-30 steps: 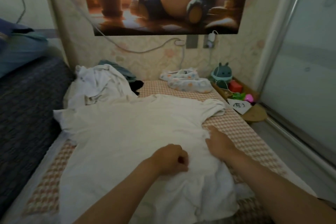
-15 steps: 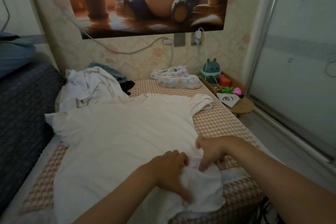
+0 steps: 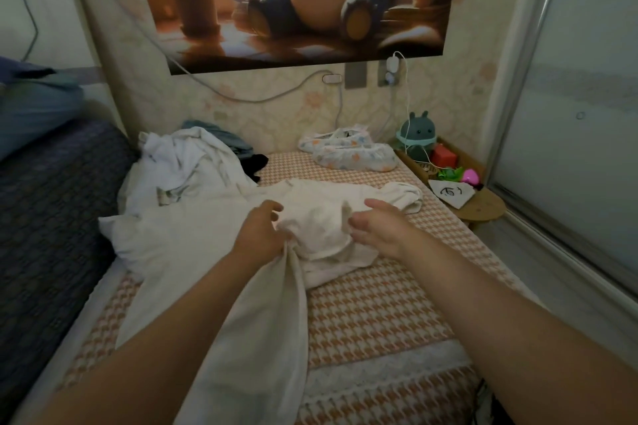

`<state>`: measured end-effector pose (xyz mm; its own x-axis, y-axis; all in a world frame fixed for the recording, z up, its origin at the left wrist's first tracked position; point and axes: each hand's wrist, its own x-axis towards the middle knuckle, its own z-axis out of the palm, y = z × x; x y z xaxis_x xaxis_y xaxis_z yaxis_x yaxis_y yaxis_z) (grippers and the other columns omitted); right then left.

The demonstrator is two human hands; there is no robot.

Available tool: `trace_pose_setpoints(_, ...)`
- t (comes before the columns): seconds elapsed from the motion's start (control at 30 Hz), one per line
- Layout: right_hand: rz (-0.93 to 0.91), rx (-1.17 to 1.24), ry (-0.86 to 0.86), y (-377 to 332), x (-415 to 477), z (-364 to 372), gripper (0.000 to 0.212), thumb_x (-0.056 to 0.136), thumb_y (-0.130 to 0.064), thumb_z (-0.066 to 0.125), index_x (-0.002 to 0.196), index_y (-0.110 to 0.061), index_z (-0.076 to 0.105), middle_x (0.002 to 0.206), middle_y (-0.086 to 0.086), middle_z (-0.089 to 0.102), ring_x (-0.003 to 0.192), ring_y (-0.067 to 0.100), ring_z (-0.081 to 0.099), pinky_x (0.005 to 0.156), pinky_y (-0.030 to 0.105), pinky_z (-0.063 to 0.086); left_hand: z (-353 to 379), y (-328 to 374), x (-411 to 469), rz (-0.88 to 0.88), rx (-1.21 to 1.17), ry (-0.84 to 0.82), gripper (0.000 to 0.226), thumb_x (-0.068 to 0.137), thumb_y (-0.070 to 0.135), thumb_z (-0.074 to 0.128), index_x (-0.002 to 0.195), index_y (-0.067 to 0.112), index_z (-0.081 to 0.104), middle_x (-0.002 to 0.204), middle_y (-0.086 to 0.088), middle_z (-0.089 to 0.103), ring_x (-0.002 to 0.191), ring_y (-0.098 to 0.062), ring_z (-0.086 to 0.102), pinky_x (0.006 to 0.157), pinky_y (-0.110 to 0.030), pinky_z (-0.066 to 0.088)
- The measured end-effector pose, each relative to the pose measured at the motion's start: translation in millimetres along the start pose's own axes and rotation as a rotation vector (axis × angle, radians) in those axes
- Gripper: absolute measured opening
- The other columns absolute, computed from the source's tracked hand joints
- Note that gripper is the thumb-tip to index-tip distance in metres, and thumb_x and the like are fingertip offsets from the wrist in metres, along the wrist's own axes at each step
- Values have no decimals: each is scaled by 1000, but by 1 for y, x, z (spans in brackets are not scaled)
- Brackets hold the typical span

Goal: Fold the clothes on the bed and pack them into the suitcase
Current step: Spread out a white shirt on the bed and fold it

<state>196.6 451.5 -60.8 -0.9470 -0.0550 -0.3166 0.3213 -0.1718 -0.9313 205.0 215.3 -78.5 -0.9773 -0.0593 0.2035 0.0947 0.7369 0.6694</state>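
White short-sleeved T-shirt [image 3: 193, 238] lies across the orange-checked bed cover [image 3: 379, 307], its lower part bunched up toward the collar. We note the left hand [image 3: 259, 233] gripping a gathered fold of it, fingers curled. The right hand [image 3: 378, 228] rests against the bunched cloth, fingers relaxed, clasping nothing.

One mark only: white card [image 3: 450, 192] on the side shelf [image 3: 483, 212] has a black handwritten scribble that reads roughly "(5)", not sure. Greyish print patch on the clothes pile [image 3: 183, 162] is too blurred to read.
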Motion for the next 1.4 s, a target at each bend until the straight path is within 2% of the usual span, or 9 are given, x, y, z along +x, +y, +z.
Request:
trace_pose_setpoints(0.33,-584,-1617,-432,59,11,49,87,85,-9,65,152,-45,24,166,-4,2,151,22,8,121,38,17,-25,-28,-89,58,649,-494,98,43,88,67,119,34,36,113,8,37,106,-16,44,88,-36,46)
trace_pose_setpoints(0.47,-605,-1685,-472,73,10,72,90,86,-27,68,156,-42,13,166,2,5,151,23,10,121,41,16,-37,-54,-89,-105,455,-466,80,64,54,82,121,18,39,116,0,53,106,-21,55,78,-29,44)
trace_pose_setpoints(0.53,-594,-1694,-469,73,9,84,87,85,-32,66,155,-42,15,163,6,15,148,26,18,119,43,22,-43,-56,-81,-30,467,-440,37,76,40,77,94,18,54,95,1,59,91,-21,57,70,-27,38)
trace_pose_setpoints(0.63,-674,-1667,-411,72,13,97,57,88,-26,60,143,-36,47,133,8,51,122,28,48,100,37,40,-59,-59,-63,26,435,-406,35,83,35,70,61,21,46,67,7,48,73,-17,51,65,-27,37)
trace_pose_setpoints(0.83,-925,-1427,-44,57,29,112,16,95,-15,50,105,-11,62,96,13,61,88,33,58,72,40,43,-79,-85,-30,-56,132,100,14,87,10,65,98,17,68,104,-4,68,80,-21,64,81,-31,52)
trace_pose_setpoints(1.03,-589,-1834,74,67,44,116,23,93,-19,52,115,-17,53,114,8,57,105,28,55,88,36,40,-61,-75,-66,252,339,-551,93,57,76,72,138,50,34,152,15,7,140,-11,14,115,-35,25)
trace_pose_setpoints(1.13,-624,-1847,71,71,47,121,27,94,-23,49,120,-19,53,117,7,56,107,27,52,89,37,38,-68,-85,-79,192,560,-838,114,54,72,79,143,61,10,156,21,-22,144,-12,-12,121,-48,11)
trace_pose_setpoints(1.3,-805,-1753,-86,74,39,116,44,92,-41,45,135,-33,48,123,0,53,117,24,47,108,50,19,-77,-112,-71,347,420,-503,33,86,31,71,118,30,70,141,7,51,124,-11,51,102,-27,42)
trace_pose_setpoints(1.4,-851,-1785,-98,67,33,121,36,89,-50,49,119,-34,60,112,-4,56,112,20,49,106,49,17,-89,-114,-62,324,273,-258,15,90,26,67,100,24,77,109,7,61,90,-10,59,83,-28,49)
